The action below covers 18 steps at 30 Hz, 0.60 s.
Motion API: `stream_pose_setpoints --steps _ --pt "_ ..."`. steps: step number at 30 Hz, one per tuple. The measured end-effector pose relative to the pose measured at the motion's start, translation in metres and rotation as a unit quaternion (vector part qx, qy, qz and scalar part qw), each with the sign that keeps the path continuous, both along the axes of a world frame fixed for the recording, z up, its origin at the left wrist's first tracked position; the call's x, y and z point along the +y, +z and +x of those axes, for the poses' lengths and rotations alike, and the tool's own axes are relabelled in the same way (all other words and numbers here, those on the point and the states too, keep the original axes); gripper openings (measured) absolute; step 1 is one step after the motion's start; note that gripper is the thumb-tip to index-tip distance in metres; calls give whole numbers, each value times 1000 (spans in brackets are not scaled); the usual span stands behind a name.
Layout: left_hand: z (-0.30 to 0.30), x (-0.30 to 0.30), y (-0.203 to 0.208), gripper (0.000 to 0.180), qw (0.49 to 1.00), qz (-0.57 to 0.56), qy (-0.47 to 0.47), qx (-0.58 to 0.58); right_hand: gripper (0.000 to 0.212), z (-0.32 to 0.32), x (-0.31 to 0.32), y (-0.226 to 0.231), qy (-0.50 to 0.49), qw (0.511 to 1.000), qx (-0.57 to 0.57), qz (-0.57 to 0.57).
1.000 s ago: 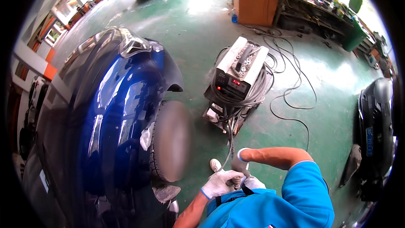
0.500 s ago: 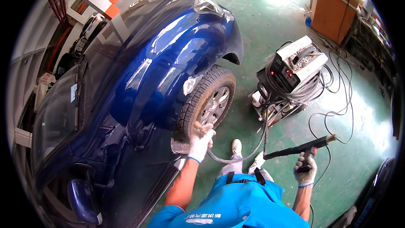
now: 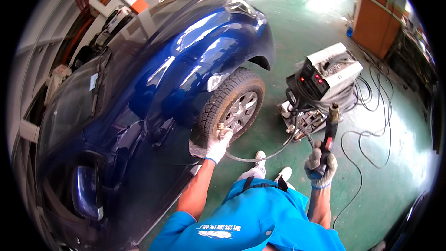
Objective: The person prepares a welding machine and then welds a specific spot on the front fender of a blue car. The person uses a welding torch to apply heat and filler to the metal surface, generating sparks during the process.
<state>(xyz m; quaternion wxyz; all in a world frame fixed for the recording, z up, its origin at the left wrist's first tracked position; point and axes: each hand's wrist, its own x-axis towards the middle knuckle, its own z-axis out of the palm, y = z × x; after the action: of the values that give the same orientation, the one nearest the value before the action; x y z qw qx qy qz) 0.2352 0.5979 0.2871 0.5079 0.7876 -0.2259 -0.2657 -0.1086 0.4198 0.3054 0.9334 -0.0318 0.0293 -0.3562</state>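
My right hand (image 3: 321, 163), in a white knitted glove, is wrapped around the grip of a black welding gun (image 3: 330, 135) with a red trigger. The gun stands nearly upright in view, its brass-coloured tip pointing away from me. At the front wheel (image 3: 239, 104) of a dark blue car (image 3: 186, 69), my gloved left hand (image 3: 218, 146) is closed on a small brass-coloured end piece (image 3: 221, 127) of a grey cable (image 3: 253, 160); its exact kind is unclear. That cable runs in front of my feet toward the welding machine (image 3: 320, 72). Bare metal shows on the fender patch (image 3: 215, 82) above the tyre.
The machine has red lit displays, coiled cables and a cart (image 3: 304, 123). Thin black cables (image 3: 371, 132) loop over the green floor (image 3: 297, 32) to the right. An orange cabinet (image 3: 376, 25) stands at the far right. The car's side mirror (image 3: 87, 193) juts out at the lower left.
My right hand has moved left and turned the welding gun, so its tip has swung from the right to pointing away from me. My left hand stays near the wheel.
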Motion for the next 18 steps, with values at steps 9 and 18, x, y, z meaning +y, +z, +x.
stream_pose_setpoints --steps 9,18 --pt "-38 9 52 19 998 1 -59 22 72 10 11 58 79 978 -166 -97" --pt "-81 18 68 26 989 2 -142 -31 66 60 6 55 149 954 -247 -76"
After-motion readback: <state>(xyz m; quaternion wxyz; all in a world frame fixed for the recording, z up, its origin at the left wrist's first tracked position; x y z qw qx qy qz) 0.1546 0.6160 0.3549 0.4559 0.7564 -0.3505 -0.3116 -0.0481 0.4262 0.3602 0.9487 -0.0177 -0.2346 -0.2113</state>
